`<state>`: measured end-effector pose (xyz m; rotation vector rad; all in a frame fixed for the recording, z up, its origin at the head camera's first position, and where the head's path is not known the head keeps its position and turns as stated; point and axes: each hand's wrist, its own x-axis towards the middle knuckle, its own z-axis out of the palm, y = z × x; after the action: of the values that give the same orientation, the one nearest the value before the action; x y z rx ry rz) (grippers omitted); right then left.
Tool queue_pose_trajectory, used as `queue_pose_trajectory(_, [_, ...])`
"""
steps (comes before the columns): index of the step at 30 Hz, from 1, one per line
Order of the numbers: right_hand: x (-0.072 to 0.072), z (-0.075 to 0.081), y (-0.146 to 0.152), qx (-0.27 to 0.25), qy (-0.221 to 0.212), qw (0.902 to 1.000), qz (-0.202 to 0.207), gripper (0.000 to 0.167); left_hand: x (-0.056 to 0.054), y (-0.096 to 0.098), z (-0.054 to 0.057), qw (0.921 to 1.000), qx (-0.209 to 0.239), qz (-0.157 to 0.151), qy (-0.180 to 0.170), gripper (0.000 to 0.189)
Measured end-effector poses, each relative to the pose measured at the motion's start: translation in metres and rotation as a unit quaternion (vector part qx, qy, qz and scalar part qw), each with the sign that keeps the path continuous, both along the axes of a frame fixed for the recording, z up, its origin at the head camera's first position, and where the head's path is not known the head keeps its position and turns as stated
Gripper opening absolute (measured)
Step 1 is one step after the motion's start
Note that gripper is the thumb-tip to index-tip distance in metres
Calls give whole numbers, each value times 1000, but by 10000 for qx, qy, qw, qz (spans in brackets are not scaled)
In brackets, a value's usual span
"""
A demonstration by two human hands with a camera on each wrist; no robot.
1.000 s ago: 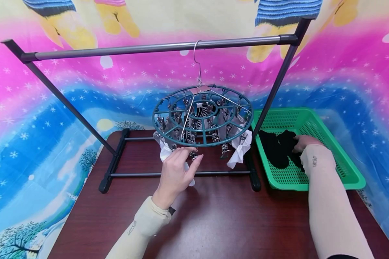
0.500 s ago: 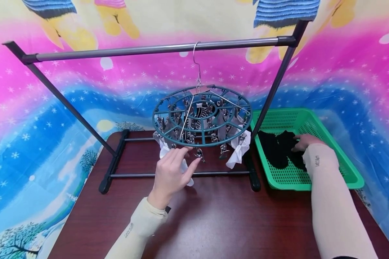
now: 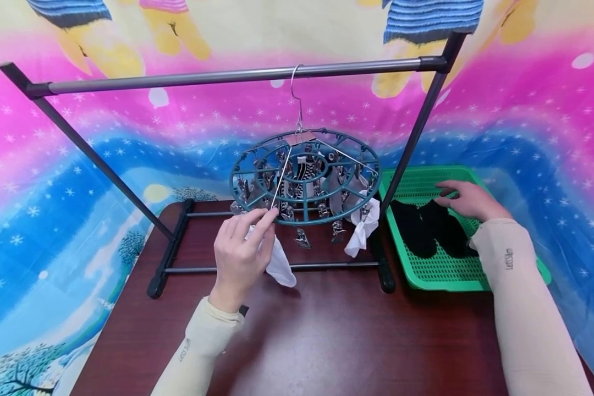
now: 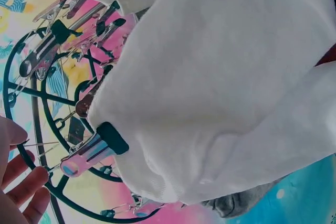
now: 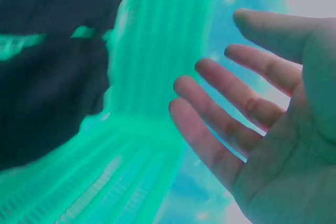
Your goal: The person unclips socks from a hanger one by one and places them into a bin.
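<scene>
Reddish table (image 3: 326, 335): right hand (image 3: 467, 199), fingers apart and empty, lifted off, so black cloth (image 3: 416, 228) stays in green basket (image 3: 443, 286); left hand (image 3: 242, 253) shifted left, fingers pinching round hanger (image 3: 305, 211) rim by white sock (image 3: 281, 269).

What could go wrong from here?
Round hanger hangs by one hook on the bar; a tug from the left hand at its edge might tilt it.
White cloth is clipped near its edge; a knock could free it.
Black clothes lie bunched; the right hand might grab extra.
</scene>
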<state>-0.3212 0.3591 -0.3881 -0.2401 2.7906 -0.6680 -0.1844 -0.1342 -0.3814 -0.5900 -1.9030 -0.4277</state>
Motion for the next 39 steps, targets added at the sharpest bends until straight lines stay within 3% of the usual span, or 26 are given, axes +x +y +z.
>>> queue_pose_trajectory(7, [32,21,-40,-871,432,9942,464,47,-4,-7,5,9999,67,95,-65,30])
queue_pose_trajectory(11, [55,31,-67,-1532,390,9817,1064,29,-6,-11,7,9997,144,128,-168,35])
queue_pose_trajectory(14, [71,36,-88,-1848,272,9699,1564,25,-8,-14,8,9995,233,127,-198,35])
queue_pose_trajectory(17, [83,38,-107,-1813,230,9652,1869,29,-10,-18,9,9991,303,160,-253,35])
queue_pose_trajectory(21, [96,34,-125,-1575,211,9672,1981,40,-9,-22,9,9983,319,254,-416,36])
queue_pose_trajectory(24, [100,25,-135,-1600,179,9658,2031,47,-8,-25,8,9978,337,263,-508,36])
queue_pose_trajectory(32, [96,-6,-157,-2136,281,9491,2296,72,-13,-35,5,9967,411,184,-671,33])
queue_pose_trajectory(35, [95,-14,-166,-2242,235,9482,2239,77,-16,-37,5,9963,428,201,-713,32])
queue_pose_trajectory(39, [95,-20,-176,-2152,139,9545,2059,76,-19,-40,4,9970,386,247,-631,35])
